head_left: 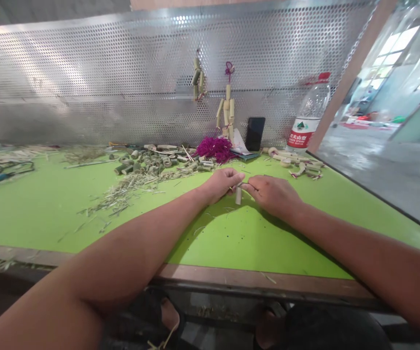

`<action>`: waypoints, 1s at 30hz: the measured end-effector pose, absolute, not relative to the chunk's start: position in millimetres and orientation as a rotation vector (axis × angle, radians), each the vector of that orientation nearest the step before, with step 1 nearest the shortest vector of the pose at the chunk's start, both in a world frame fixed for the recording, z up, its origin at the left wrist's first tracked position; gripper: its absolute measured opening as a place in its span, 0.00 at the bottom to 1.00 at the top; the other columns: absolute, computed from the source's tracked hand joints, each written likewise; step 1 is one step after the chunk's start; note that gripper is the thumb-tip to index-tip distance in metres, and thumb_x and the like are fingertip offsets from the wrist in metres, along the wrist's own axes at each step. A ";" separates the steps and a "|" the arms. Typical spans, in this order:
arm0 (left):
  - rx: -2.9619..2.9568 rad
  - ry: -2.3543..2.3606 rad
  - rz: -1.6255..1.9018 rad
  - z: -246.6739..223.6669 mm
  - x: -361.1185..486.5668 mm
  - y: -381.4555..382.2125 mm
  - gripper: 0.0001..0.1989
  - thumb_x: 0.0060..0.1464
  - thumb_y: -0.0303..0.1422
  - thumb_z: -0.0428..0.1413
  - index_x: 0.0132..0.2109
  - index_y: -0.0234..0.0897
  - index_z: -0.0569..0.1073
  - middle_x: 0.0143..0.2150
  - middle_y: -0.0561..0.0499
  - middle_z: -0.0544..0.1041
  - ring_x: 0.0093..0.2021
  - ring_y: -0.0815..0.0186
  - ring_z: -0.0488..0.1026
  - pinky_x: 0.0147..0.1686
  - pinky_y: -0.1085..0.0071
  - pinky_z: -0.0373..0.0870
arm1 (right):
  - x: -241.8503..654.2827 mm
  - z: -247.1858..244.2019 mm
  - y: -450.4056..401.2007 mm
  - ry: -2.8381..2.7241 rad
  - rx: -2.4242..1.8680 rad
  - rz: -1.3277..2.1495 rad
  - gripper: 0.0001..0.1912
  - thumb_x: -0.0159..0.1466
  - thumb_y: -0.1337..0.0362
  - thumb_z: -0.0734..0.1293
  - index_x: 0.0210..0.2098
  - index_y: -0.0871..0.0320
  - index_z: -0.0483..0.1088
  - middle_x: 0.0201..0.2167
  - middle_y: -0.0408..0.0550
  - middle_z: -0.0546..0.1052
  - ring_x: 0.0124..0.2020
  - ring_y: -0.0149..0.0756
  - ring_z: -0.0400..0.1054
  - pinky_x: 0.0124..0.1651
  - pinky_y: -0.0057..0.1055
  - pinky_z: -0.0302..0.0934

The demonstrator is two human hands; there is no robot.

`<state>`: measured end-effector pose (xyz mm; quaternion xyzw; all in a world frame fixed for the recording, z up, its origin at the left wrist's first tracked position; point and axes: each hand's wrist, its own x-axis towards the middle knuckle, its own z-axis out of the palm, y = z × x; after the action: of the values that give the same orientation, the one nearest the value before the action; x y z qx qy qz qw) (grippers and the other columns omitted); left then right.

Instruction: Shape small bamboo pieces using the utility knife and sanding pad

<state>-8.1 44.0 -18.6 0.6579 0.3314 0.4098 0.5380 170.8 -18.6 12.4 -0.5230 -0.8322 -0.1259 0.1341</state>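
Observation:
Both hands meet over the green table top (231, 243). My left hand (225, 183) is closed around a small pale piece (238, 195), which looks like bamboo and hangs down below the fingertips. My right hand (273, 192) is closed just right of it, pinching a thin dark item whose tip touches the piece; most of it is hidden in the fingers. Thin shavings lie on the table under the hands. Behind them sits a bundle of purple cord (214, 148).
Cut bamboo pieces (155, 163) and shavings (122, 192) lie left of the hands. Jointed bamboo figures (227, 109) hang on the perforated metal panel (122, 73). A phone (255, 133), a bottle (306, 119) and more bamboo parts (301, 163) stand or lie behind, rightward.

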 end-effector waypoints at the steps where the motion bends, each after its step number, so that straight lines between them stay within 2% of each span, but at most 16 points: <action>1: 1.563 0.791 0.974 -18.9 -8.1 44.3 0.15 0.54 0.41 0.60 0.31 0.35 0.66 0.22 0.57 0.68 0.20 0.75 0.62 0.21 0.77 0.57 | 171.2 12.6 -17.8 -2.414 -1.514 -0.354 0.25 0.72 0.50 0.51 0.35 0.58 0.71 0.31 0.49 0.77 0.29 0.37 0.66 0.28 0.31 0.43; 7: 1.547 0.771 0.973 -20.1 -7.8 44.9 0.16 0.53 0.42 0.61 0.30 0.35 0.66 0.22 0.56 0.70 0.20 0.75 0.63 0.21 0.77 0.57 | 169.4 13.3 -19.9 -2.554 -1.457 -0.296 0.25 0.72 0.50 0.52 0.32 0.57 0.72 0.29 0.48 0.77 0.27 0.35 0.65 0.29 0.31 0.44; 15: 1.576 0.788 0.980 -21.7 -8.7 46.0 0.17 0.54 0.44 0.60 0.30 0.35 0.66 0.23 0.55 0.71 0.20 0.75 0.63 0.21 0.77 0.57 | 168.2 10.8 -27.2 -2.700 -1.411 -0.328 0.26 0.71 0.49 0.52 0.37 0.57 0.75 0.31 0.50 0.78 0.27 0.36 0.67 0.29 0.31 0.45; 23: 1.570 0.830 0.987 -17.5 -6.6 42.6 0.15 0.55 0.41 0.60 0.30 0.36 0.65 0.20 0.57 0.67 0.19 0.75 0.62 0.21 0.76 0.59 | 168.2 11.3 -20.5 -2.439 -1.526 -0.359 0.23 0.72 0.51 0.52 0.35 0.58 0.72 0.33 0.49 0.78 0.30 0.36 0.67 0.29 0.31 0.43; 30: 1.569 0.803 0.973 -20.1 -8.3 44.8 0.16 0.54 0.42 0.60 0.30 0.36 0.66 0.21 0.56 0.70 0.19 0.75 0.63 0.21 0.76 0.58 | 168.6 13.1 -23.1 -2.594 -1.449 -0.312 0.25 0.72 0.50 0.52 0.33 0.57 0.73 0.29 0.48 0.77 0.27 0.35 0.66 0.28 0.31 0.43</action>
<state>-8.3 44.8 -20.1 0.6586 0.3369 0.4085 0.5347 168.6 -23.1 13.1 -0.4836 -0.8657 -0.1041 0.0769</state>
